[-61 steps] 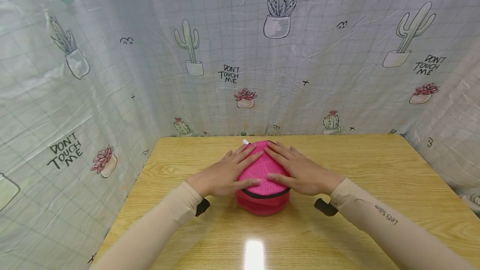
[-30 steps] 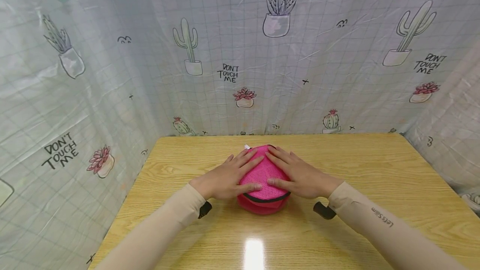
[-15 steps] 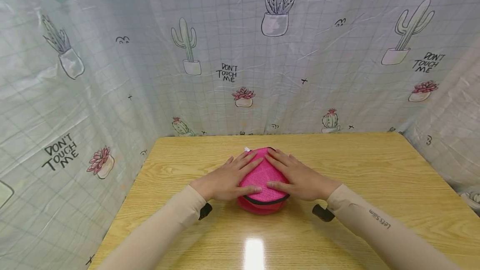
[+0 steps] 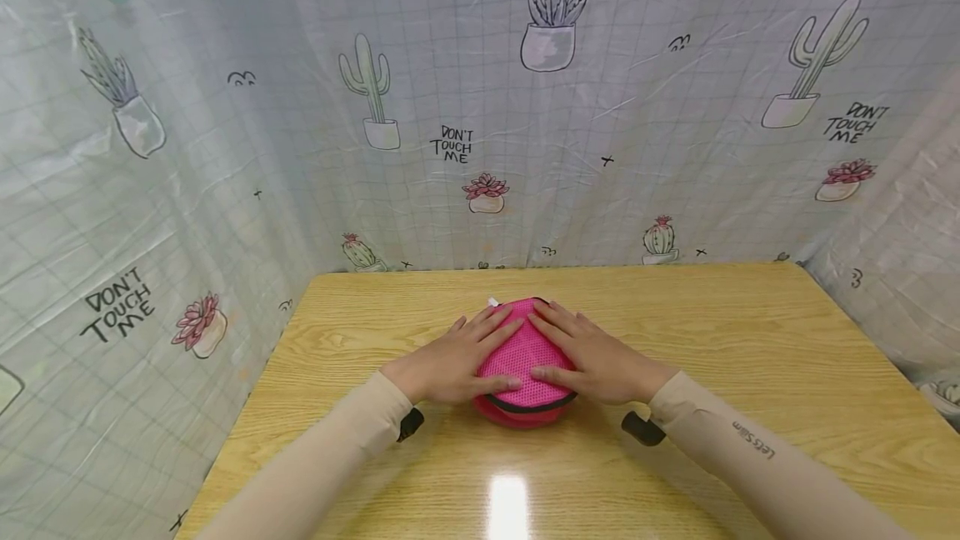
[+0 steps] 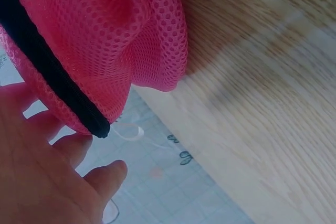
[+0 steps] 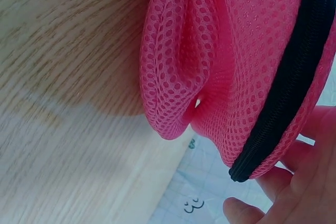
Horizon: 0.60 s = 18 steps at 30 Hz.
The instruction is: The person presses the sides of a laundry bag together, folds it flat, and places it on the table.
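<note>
I see a pink mesh bag (image 4: 528, 357) around mid-table (image 4: 750, 340), black zipper (image 6: 291, 72) round its top; left hand (image 4: 448, 363) and right hand (image 4: 606, 363) rest on it from either side, fingers extended and spread, neither gripping; right sleeve (image 4: 780, 469) reads "LetsSlim", upside down to me; backdrop cloth (image 4: 637, 107) repeats "DON'T TOUCH ME"; white tag (image 4: 492, 302) too small to read.

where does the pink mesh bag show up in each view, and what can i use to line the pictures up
Head: pink mesh bag below centre, slightly right.
Left wrist: the bag fills the upper left.
Right wrist: the bag fills the upper right.
Shared landmark: the wooden table, visible in all three.
</note>
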Motion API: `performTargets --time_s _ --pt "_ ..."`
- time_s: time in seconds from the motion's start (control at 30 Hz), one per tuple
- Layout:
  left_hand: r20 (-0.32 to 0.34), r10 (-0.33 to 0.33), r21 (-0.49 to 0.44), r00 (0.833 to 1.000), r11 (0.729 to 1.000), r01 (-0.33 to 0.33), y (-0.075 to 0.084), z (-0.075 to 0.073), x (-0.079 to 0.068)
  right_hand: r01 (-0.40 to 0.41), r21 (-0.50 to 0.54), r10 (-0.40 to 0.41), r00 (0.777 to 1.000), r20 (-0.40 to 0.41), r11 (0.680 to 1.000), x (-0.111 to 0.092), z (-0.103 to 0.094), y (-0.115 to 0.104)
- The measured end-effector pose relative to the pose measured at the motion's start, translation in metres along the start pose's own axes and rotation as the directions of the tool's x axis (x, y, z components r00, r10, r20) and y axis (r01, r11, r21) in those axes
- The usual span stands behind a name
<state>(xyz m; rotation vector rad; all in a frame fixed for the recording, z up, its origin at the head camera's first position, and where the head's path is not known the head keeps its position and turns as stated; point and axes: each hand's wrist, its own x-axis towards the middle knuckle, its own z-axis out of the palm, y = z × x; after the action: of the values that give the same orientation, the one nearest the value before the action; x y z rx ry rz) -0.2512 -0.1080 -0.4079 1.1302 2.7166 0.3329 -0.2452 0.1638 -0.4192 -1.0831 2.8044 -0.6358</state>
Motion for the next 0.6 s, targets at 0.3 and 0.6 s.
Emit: performTargets --time_s 0.3,0.6 --pt "0.015 -0.012 0.017 1.000 1.000 0.012 -0.004 0.005 0.003 0.002 -0.006 -0.002 1.000 0.000 1.000 0.002 0.004 0.002" --pt "0.035 -0.036 0.023 0.999 0.999 0.035 -0.006 0.011 0.005 -0.007 -0.001 0.007 1.000 0.023 1.000 0.002 0.005 0.004"
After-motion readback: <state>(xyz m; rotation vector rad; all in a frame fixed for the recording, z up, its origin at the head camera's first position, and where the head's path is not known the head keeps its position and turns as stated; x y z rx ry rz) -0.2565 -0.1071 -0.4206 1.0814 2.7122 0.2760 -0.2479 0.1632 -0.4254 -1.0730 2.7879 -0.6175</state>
